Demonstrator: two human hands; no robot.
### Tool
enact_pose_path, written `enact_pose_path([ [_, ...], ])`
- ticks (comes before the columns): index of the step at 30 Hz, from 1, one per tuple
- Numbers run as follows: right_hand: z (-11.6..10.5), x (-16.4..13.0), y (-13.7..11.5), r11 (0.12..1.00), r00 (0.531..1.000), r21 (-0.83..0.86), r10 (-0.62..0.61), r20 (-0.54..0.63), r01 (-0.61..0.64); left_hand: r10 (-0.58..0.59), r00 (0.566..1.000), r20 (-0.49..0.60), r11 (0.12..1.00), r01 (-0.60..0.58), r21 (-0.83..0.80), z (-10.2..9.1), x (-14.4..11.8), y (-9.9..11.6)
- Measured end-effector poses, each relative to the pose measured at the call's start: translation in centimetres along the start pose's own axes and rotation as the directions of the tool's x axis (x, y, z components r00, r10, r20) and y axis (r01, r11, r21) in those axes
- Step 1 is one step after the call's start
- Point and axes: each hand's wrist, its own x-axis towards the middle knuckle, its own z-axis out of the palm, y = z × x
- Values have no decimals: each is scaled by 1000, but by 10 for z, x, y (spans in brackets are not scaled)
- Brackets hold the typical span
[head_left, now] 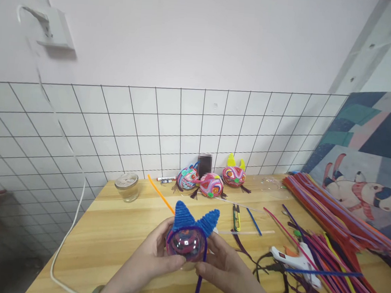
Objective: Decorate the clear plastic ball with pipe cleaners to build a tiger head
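Both my hands hold a clear rounded plastic ball [188, 244] low in the middle of the view. Two pointed blue pipe-cleaner ears [185, 216] stand up from its far side. Around its edge runs a purple pipe cleaner [198, 284], with one end hanging down toward me. My left hand [158, 252] grips the ball's left side, thumb on the front. On the other side, my right hand [222, 262] has its fingers round the ball and its thumb near the purple strand. The fingertips behind the ball are hidden.
Several patterned animal-like balls [211, 186] stand by the tiled wall. A glass jar [127, 186] is at the back left, thread snips [236, 217] right of centre. Rightward lie a white glue gun [296, 260] with cables and bundles of pipe cleaners [339, 216]. A white cord [64, 244] runs along the left edge.
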Motion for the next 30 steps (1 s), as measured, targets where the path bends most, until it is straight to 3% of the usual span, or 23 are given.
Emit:
enact_pose_path([
  [3,-7,-2,5,999,998,-34,40,-50,-42,8,1000,-5,1000,-7,22,0,-1,2],
  [8,-35,-13,4,976,942,-99,155,-298,-192,25,996,-81,998,-20,64,-8,-2,6],
  [14,-68,-28,-32,884,883,-388,55,-467,-260,32,975,-221,993,-5,120,-23,-3,14],
  [17,-79,-38,-45,818,871,-498,6,-492,-287,34,956,-293,992,3,125,-23,-3,19],
  [21,-89,-50,-48,787,860,-527,9,-510,-321,11,933,-360,995,24,93,-20,-3,22],
  [30,-100,-55,-41,666,911,-654,98,-400,-358,-12,918,-397,997,41,66,-27,0,20],
])
